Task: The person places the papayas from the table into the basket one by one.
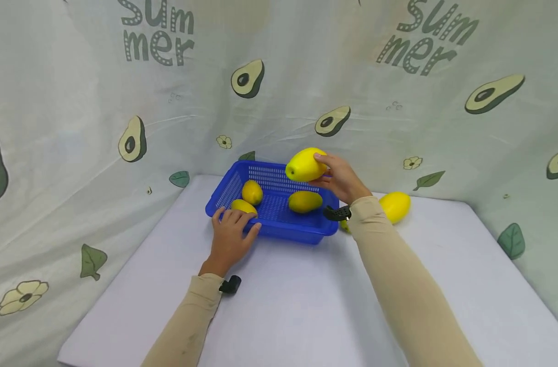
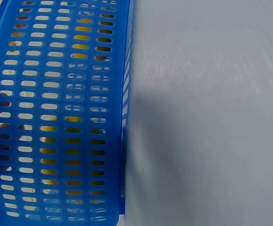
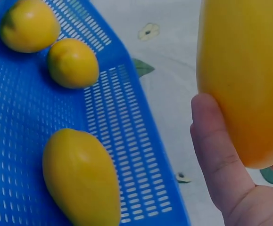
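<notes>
My right hand (image 1: 340,178) holds a large yellow papaya (image 1: 304,164) above the back right part of a blue plastic basket (image 1: 288,232). In the right wrist view a finger (image 3: 216,150) lies along the side of the papaya (image 3: 244,80). My left hand (image 1: 230,237) grips the basket's near left rim, fingers over the edge and thumb toward the front. Inside the basket lie a yellow mango (image 1: 304,202) at right, another mango (image 1: 252,192) at left, and a third yellow fruit (image 1: 244,206) partly hidden behind the left fingers.
Right of the basket, another large yellow fruit (image 1: 396,206) lies on the white table (image 1: 297,306), partly covered by my right sleeve. A greenish-yellow end (image 1: 345,226) shows beside the basket. A printed cloth (image 1: 279,122) hangs behind the table.
</notes>
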